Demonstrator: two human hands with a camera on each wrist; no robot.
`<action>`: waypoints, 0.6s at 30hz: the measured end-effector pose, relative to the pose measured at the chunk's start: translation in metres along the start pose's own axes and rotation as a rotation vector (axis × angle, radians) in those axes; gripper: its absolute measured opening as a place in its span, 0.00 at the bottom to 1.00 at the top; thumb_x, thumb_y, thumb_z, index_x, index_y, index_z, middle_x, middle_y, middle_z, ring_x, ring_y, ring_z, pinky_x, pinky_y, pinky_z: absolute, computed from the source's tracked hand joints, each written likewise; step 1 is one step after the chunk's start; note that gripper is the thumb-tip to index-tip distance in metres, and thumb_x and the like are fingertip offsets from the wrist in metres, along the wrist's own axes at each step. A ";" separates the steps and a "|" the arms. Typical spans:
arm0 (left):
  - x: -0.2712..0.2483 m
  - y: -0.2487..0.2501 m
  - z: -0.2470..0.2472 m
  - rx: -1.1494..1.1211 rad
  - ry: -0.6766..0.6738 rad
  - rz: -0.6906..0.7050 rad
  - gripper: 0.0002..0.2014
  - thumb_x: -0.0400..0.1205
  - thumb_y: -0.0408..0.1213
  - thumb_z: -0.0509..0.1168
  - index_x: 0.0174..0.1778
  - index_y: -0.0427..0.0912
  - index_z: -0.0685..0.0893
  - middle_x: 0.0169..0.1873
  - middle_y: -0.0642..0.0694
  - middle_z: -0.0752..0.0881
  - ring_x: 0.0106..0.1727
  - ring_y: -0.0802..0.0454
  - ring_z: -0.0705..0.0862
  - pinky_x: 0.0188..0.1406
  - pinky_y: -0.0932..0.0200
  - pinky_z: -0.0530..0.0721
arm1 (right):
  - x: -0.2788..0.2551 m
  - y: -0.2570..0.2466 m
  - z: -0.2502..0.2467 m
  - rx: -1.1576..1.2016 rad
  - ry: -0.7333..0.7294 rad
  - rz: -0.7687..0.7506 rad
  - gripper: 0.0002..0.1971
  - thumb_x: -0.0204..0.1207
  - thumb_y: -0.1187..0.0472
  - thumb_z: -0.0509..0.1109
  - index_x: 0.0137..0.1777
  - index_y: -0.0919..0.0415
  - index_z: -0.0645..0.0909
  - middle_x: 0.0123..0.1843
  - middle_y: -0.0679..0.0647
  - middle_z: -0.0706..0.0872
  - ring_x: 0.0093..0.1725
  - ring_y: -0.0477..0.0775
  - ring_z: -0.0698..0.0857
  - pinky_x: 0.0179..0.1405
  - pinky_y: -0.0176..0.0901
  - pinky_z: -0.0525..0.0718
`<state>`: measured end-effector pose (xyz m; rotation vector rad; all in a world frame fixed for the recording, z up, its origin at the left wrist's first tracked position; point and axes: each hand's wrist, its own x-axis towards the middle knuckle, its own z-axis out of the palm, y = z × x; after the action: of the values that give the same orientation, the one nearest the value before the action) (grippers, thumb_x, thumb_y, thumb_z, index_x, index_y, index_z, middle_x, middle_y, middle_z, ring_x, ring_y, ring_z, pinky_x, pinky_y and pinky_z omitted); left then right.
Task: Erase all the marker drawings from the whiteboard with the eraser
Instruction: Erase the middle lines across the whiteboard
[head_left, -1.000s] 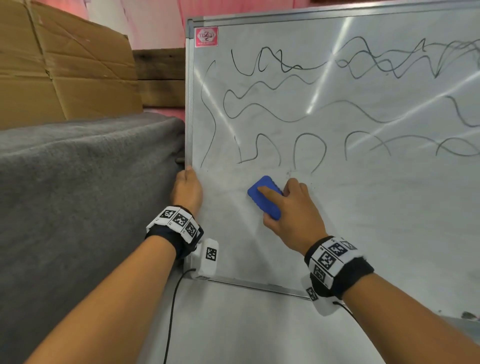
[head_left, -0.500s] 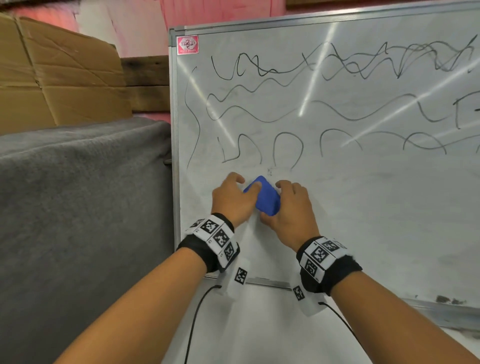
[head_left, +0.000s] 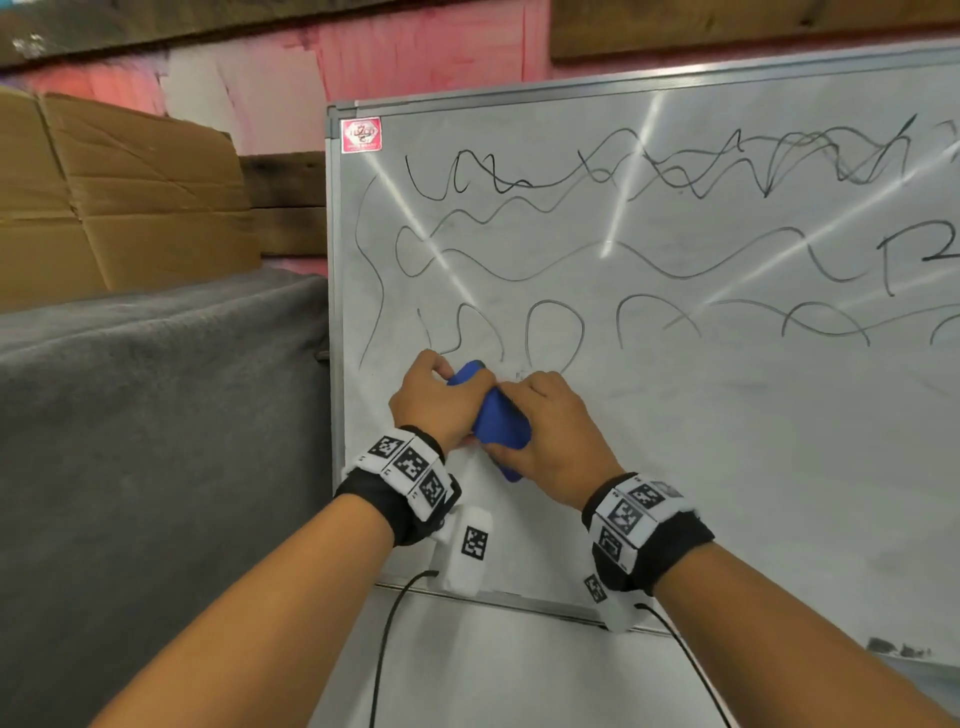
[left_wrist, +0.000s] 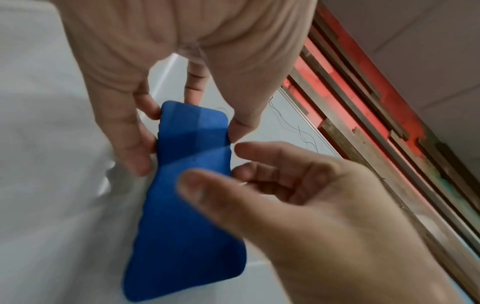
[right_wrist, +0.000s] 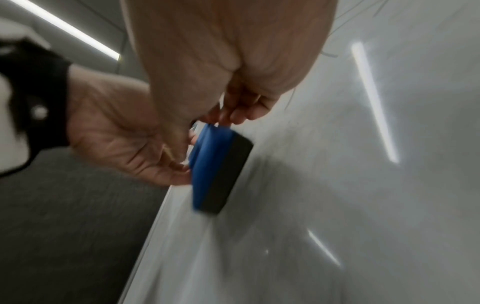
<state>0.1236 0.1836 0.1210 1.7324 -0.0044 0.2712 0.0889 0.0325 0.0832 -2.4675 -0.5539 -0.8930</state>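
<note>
The whiteboard (head_left: 727, 441) leans upright, with black wavy marker lines (head_left: 571, 249) across its upper half. Both hands hold the blue eraser (head_left: 498, 421) in front of the board's lower left area. My left hand (head_left: 441, 395) pinches its upper end between thumb and fingers (left_wrist: 140, 148). My right hand (head_left: 535, 426) grips its lower part, thumb over the blue back (left_wrist: 187, 205). In the right wrist view the eraser's dark felt side (right_wrist: 228, 176) faces the board, and the eraser is tilted. I cannot tell whether it touches the surface.
A grey blanket (head_left: 156, 415) covers something bulky left of the board. Flattened cardboard (head_left: 130, 197) stands behind it against a pink wall with wooden planks (head_left: 280, 202). The board's metal bottom frame (head_left: 519, 603) runs below my wrists.
My left hand left the board's left edge and came to the eraser. Both hands now hold it, and it stands more on end than before.
</note>
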 end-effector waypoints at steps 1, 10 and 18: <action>0.002 0.001 -0.006 0.031 0.019 0.023 0.21 0.63 0.54 0.77 0.44 0.51 0.77 0.43 0.39 0.89 0.42 0.40 0.91 0.34 0.40 0.92 | 0.005 0.001 -0.006 -0.006 0.000 -0.043 0.26 0.72 0.48 0.78 0.67 0.60 0.83 0.51 0.54 0.82 0.52 0.53 0.76 0.54 0.48 0.79; 0.032 0.009 -0.052 0.262 0.276 0.263 0.17 0.73 0.47 0.77 0.52 0.50 0.79 0.47 0.42 0.83 0.45 0.46 0.82 0.40 0.56 0.84 | 0.126 -0.002 -0.086 -0.214 0.191 -0.116 0.21 0.78 0.44 0.70 0.64 0.58 0.84 0.54 0.57 0.79 0.58 0.61 0.76 0.58 0.60 0.79; 0.050 0.000 -0.074 0.339 0.325 0.258 0.18 0.73 0.49 0.75 0.55 0.49 0.80 0.50 0.40 0.83 0.49 0.41 0.83 0.51 0.45 0.87 | 0.204 -0.018 -0.124 -0.533 0.188 -0.140 0.26 0.77 0.40 0.68 0.69 0.55 0.78 0.62 0.62 0.75 0.65 0.66 0.71 0.63 0.60 0.73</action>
<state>0.1596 0.2627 0.1415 2.0056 0.0585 0.7782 0.1638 0.0239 0.3100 -2.7833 -0.4727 -1.4710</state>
